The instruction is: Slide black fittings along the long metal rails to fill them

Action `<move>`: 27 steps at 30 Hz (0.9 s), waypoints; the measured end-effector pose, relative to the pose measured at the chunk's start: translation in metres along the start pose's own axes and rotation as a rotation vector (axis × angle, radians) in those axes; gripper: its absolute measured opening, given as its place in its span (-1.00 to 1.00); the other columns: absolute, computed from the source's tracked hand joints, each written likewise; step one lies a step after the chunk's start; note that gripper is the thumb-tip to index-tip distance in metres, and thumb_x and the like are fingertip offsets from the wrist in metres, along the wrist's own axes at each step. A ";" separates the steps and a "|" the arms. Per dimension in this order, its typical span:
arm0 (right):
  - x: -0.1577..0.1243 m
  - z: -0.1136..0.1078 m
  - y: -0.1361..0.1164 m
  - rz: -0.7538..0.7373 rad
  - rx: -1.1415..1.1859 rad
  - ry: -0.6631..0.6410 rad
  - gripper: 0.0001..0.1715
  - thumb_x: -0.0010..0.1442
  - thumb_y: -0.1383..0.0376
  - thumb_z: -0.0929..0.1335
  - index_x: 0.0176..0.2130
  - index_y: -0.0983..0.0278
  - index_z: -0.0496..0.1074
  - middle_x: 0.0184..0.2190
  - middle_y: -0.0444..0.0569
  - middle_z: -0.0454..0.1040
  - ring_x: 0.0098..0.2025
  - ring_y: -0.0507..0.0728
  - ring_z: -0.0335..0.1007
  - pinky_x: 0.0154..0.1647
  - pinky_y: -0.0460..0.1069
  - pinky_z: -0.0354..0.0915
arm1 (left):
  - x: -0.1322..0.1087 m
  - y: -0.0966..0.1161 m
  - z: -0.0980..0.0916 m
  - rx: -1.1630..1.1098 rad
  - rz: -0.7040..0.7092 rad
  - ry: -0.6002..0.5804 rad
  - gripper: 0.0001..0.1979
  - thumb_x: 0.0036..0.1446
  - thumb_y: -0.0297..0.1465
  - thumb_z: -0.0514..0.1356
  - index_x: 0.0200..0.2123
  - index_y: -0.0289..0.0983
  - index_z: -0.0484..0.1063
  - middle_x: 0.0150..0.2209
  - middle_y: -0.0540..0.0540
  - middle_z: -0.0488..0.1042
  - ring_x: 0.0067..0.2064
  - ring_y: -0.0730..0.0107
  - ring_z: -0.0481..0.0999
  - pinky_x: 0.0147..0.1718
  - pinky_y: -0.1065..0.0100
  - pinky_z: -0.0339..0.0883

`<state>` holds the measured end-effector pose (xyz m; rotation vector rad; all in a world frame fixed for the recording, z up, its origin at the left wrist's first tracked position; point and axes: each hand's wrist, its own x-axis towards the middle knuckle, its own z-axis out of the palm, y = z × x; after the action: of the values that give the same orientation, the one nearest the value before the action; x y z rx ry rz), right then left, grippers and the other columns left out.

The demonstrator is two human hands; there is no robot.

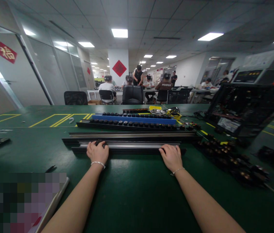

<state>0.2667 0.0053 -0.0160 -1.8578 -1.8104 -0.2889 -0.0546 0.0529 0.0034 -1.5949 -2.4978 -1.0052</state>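
A long black rail [132,146] with a shiny metal strip along its middle lies crosswise on the green table. My left hand [97,152] has its fingers curled over the rail near its left end; a small dark piece shows by those fingertips, too unclear to name. Near the right end, my right hand [172,157] is closed over the same rail. Just behind it lies a second long rail [132,134], parallel to the first. Farther back, a blue bar [137,119] runs between rows of small black round parts [124,123].
Many black parts with coppery centres [231,155] are heaped at the right, before an opened black equipment case [243,110]. Yellow items and cables [173,112] lie at the back. A light-edged tray or device [59,194] is at lower left. Several people sit beyond the table.
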 end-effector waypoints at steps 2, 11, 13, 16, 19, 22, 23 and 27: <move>0.000 0.000 0.000 0.002 0.001 -0.007 -0.58 0.25 0.10 0.11 -0.24 0.21 0.44 -0.13 -0.03 0.47 -0.07 0.16 0.30 0.14 0.23 -0.11 | 0.000 0.000 0.001 0.001 0.001 -0.001 -0.64 0.04 -0.32 0.06 -0.11 -0.18 0.49 0.13 -0.23 0.19 0.25 0.04 -0.02 0.16 0.05 -0.07; 0.000 0.000 0.001 0.003 0.017 -0.008 -0.58 0.25 0.09 0.11 -0.25 0.20 0.43 -0.14 -0.03 0.47 -0.07 0.16 0.29 0.16 0.23 -0.14 | 0.000 0.000 0.003 0.012 0.017 0.007 -0.65 0.05 -0.30 0.05 -0.12 -0.17 0.50 0.12 -0.24 0.20 0.25 0.06 -0.01 0.16 0.05 -0.06; 0.000 0.000 0.000 0.006 0.019 -0.013 -0.58 0.25 0.09 0.11 -0.25 0.20 0.43 -0.14 -0.03 0.46 -0.06 0.17 0.29 0.15 0.24 -0.13 | -0.001 0.000 0.004 0.014 0.020 0.008 -0.65 0.05 -0.29 0.05 -0.12 -0.17 0.50 0.12 -0.24 0.20 0.25 0.05 -0.01 0.16 0.04 -0.06; 0.001 -0.001 0.000 0.004 0.008 -0.016 -0.59 0.25 0.10 0.12 -0.24 0.20 0.43 -0.14 -0.03 0.47 -0.07 0.16 0.29 0.14 0.24 -0.11 | -0.001 0.001 0.005 0.009 0.025 0.013 -0.65 0.06 -0.29 0.05 -0.12 -0.17 0.50 0.12 -0.25 0.21 0.25 0.05 -0.01 0.15 0.04 -0.05; 0.000 -0.001 0.000 -0.006 -0.014 -0.005 -0.60 0.24 0.11 0.13 -0.25 0.20 0.44 -0.15 -0.03 0.47 -0.08 0.16 0.30 0.14 0.24 -0.09 | -0.001 0.001 0.005 0.008 0.021 0.020 -0.65 0.07 -0.28 0.05 -0.12 -0.17 0.50 0.12 -0.24 0.21 0.25 0.05 0.00 0.15 0.04 -0.05; 0.000 0.000 0.000 -0.011 -0.013 0.001 -0.60 0.25 0.10 0.12 -0.24 0.20 0.44 -0.14 -0.03 0.47 -0.08 0.16 0.30 0.14 0.24 -0.09 | -0.001 0.001 0.005 0.014 0.022 0.019 -0.65 0.06 -0.28 0.05 -0.11 -0.17 0.49 0.12 -0.23 0.21 0.25 0.05 -0.01 0.15 0.04 -0.05; 0.000 0.000 0.000 -0.010 -0.010 0.003 -0.59 0.25 0.10 0.12 -0.24 0.20 0.44 -0.14 -0.03 0.47 -0.08 0.16 0.30 0.14 0.24 -0.10 | -0.001 0.001 0.005 0.015 0.025 0.018 -0.65 0.06 -0.27 0.05 -0.12 -0.17 0.49 0.12 -0.23 0.21 0.25 0.05 -0.01 0.15 0.05 -0.05; 0.000 0.002 0.001 -0.005 0.007 0.004 -0.59 0.25 0.09 0.12 -0.25 0.20 0.43 -0.13 -0.02 0.46 -0.08 0.16 0.29 0.15 0.24 -0.13 | -0.002 0.002 0.006 0.016 0.042 0.016 -0.65 0.05 -0.27 0.06 -0.12 -0.17 0.50 0.12 -0.24 0.21 0.25 0.05 0.00 0.16 0.05 -0.06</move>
<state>0.2675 0.0063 -0.0178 -1.8474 -1.8110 -0.2877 -0.0501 0.0543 -0.0010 -1.6212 -2.4450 -0.9865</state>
